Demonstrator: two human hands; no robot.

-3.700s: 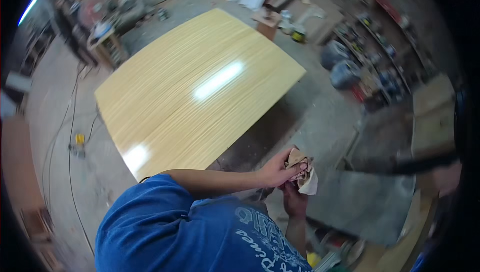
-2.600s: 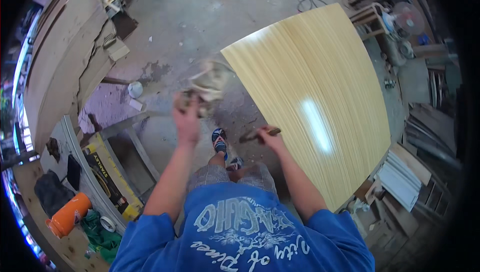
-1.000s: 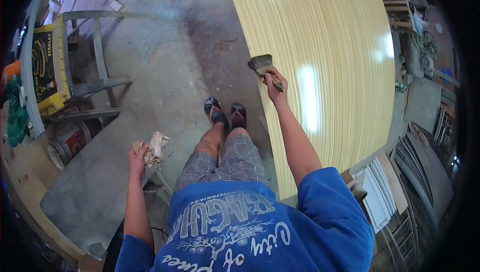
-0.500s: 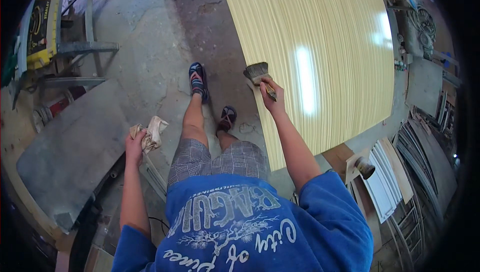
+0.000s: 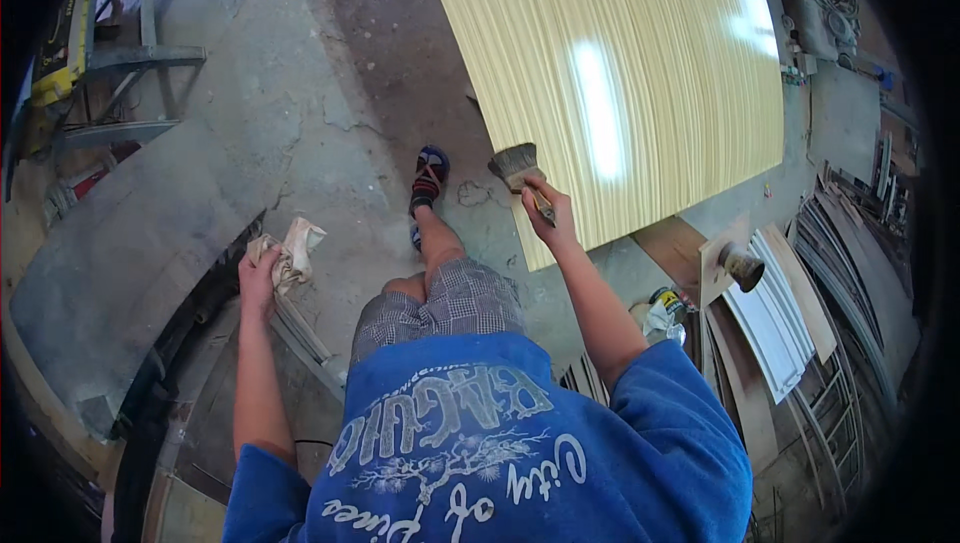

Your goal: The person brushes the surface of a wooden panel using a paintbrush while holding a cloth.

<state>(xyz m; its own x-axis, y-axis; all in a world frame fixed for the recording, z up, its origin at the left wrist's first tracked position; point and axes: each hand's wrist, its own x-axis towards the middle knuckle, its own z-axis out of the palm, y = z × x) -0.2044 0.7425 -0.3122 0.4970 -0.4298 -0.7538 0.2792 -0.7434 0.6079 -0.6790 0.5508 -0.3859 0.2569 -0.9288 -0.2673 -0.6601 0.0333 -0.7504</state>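
Observation:
My left hand (image 5: 258, 278) is closed on a crumpled beige rag (image 5: 298, 248) at the left of my body, away from the panel. My right hand (image 5: 550, 213) grips the handle of a wide, dark-bristled paintbrush (image 5: 515, 163), held at the left edge of a large glossy panel (image 5: 680, 83) with pale yellow wood grain. I cannot tell whether the bristles touch it. Past the panel's near corner, a dark cylindrical can (image 5: 742, 269) sits on a small board.
A grey metal sheet (image 5: 110, 273) lies at the left, below a frame (image 5: 145, 58) and a yellow case (image 5: 58, 53). Leaning white strips (image 5: 780, 333), dark sheets (image 5: 860, 273) and small tins (image 5: 665, 318) are at the right. My foot (image 5: 428, 171) is on the concrete floor.
I have walked along the panel, which now sits higher in view, exposing the can and tins. Earlier my hands were together at the rag; now they are apart, the brush by the panel's edge.

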